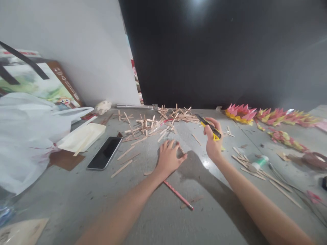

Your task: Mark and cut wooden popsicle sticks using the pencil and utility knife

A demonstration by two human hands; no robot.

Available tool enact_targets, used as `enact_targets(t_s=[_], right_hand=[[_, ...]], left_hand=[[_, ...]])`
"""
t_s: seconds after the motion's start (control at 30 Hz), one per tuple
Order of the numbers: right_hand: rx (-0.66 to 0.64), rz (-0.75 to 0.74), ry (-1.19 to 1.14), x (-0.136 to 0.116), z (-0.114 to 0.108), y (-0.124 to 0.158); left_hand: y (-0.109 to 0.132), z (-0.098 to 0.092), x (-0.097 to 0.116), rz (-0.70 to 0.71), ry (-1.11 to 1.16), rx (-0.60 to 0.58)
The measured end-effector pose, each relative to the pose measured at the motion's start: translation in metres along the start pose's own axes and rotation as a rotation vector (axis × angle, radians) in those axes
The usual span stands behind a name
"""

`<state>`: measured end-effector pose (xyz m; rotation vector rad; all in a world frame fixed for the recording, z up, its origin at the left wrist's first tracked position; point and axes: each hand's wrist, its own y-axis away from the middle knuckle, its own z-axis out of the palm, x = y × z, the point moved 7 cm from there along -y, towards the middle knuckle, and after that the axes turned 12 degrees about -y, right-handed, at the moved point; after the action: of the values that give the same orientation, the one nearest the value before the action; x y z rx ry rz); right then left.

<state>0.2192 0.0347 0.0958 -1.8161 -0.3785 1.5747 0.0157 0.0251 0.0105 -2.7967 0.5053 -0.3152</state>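
My right hand (214,143) is wrapped round a yellow and black utility knife (211,128), raised over the table with its tip toward the upper left. My left hand (170,156) lies on the grey table with its fingers spread. A short bit of wooden stick (181,149) shows between its thumb and forefinger; whether they touch it I cannot tell. A red patterned pencil (178,195) lies partly under my left wrist. Beyond both hands is a pile of wooden craft sticks (189,117), and several sticks there are joined into crosses (145,124).
On the left lie a phone (105,153), a cream paper packet (85,137) and a white plastic bag (30,136). Pink and yellow paper crowns (240,114) stand at the back right. A glue bottle (258,163), loose sticks (284,190) and tape (315,159) lie to the right.
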Motion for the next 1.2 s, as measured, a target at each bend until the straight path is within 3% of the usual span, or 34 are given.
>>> enact_targets(t_s=[0.07,0.2,0.37,0.47,0.67,1.2], right_hand=[[0.167,0.004,-0.028,0.0,0.001,-0.015],[0.214,0.12,-0.325,0.01,0.027,-0.03],[0.216,0.367,-0.704,0.021,0.063,-0.015],[0.151,0.446,-0.726,0.028,0.079,0.001],[0.079,0.45,-0.774,0.04,0.09,0.022],[0.14,0.465,-0.765,0.034,0.092,0.026]], left_hand=[[0.001,0.0,0.001,0.016,0.0,0.02],[0.002,-0.001,0.001,0.017,0.009,0.036],[0.002,-0.001,0.004,0.026,0.013,0.037],[0.002,-0.001,0.004,0.017,0.017,0.023],[0.001,-0.001,0.002,0.012,0.025,0.019],[-0.002,-0.007,0.002,-0.035,0.071,0.022]])
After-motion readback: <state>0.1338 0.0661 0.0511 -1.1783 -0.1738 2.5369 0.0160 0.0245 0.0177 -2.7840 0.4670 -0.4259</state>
